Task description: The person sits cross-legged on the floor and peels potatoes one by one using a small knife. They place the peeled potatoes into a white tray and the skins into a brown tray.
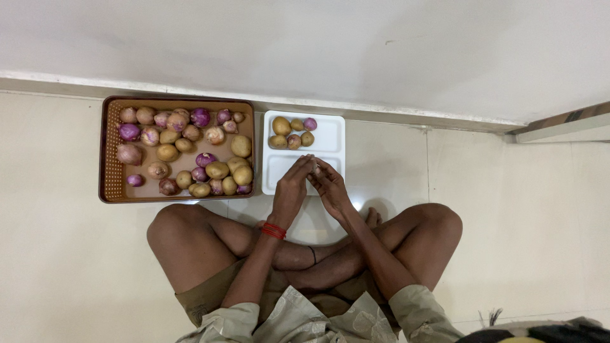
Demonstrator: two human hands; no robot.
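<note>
- Small onion (pixel 313 169), hardly visible, sits pinched between both hands over the white tray's (pixel 335 147) empty lower compartment.
- Left hand (pixel 290 188): grip closed round it w/ fingertips; right hand (pixel 330 187): grip closed too, fingers meeting the left's.
- Best, I judge: keep it low over the tray, light pinch, so nothing drops on the floor (pixel 508 209).
- Upper compartment already has potatoes (pixel 281 125) & one purple onion (pixel 310 124); brown basket (pixel 113 184) w/ mixed pile is just beside, on the left.

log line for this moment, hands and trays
left hand + right hand: fingertips together over white tray | white tray: few potatoes, onions | brown tray: many
</note>
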